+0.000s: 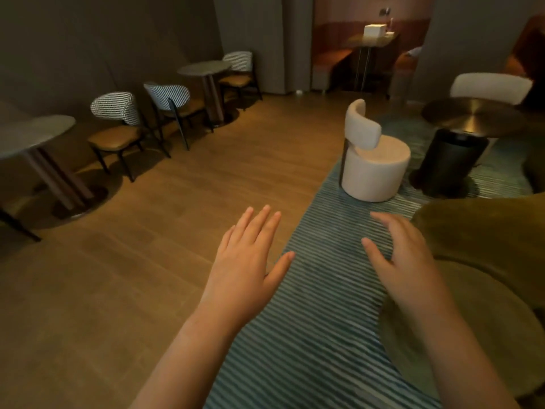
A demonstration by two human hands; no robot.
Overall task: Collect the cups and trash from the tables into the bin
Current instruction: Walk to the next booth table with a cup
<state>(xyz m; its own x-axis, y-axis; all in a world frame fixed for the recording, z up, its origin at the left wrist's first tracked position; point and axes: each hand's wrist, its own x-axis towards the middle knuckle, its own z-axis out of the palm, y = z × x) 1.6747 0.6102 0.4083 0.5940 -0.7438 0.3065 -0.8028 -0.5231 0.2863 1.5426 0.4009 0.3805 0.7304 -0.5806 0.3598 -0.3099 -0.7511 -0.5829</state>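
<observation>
My left hand (249,261) and my right hand (404,261) are stretched out in front of me over the floor, palms down, fingers straight and spread, holding nothing. A far table (374,42) in the back alcove carries a white box-shaped thing (374,31) and a small pale item (390,33). The round grey tables on the left (35,134) and by the wall (203,67) show bare tops. A round brass table (472,116) stands at the right on a black cylinder base (451,157). No cup or bin is plainly visible.
Striped-back chairs (118,119) line the left wall. A white round chair (374,160) stands on the teal striped rug (309,320). An olive upholstered seat (486,261) fills the right. Wooden floor (147,261) runs ahead between them.
</observation>
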